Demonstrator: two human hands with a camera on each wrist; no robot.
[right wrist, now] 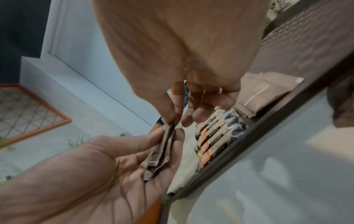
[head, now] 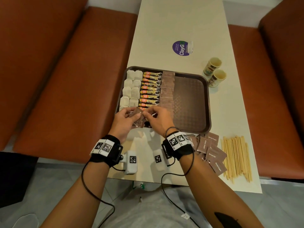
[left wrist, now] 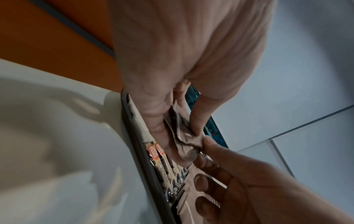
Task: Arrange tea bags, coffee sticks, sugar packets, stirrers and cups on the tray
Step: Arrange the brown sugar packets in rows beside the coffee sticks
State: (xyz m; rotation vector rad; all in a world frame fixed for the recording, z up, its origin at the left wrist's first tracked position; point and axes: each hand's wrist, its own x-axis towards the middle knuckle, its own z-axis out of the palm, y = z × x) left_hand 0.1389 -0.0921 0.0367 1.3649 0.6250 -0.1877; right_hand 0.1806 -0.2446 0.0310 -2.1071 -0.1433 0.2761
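Observation:
The brown tray [head: 192,122] holds white tea bags [head: 130,89] on its left, a column of coffee sticks [head: 150,89], then brown sugar packets [head: 167,89]. Above the tray's near left corner my left hand [head: 126,116] holds a small stack of brown sugar packets [head: 137,118] [left wrist: 182,136] [right wrist: 162,148]. My right hand [head: 154,115] pinches the top packet of that stack with thumb and forefinger. Two paper cups [head: 214,71] stand right of the tray. Wooden stirrers [head: 236,157] and loose sugar packets [head: 209,150] lie near the table's front right.
The white table [head: 181,22] runs away from me between orange benches [head: 57,79]. A purple round sticker [head: 181,48] lies beyond the tray. The tray's right half [head: 192,99] is bare. A few white tea bags [head: 139,137] lie on the table under my wrists.

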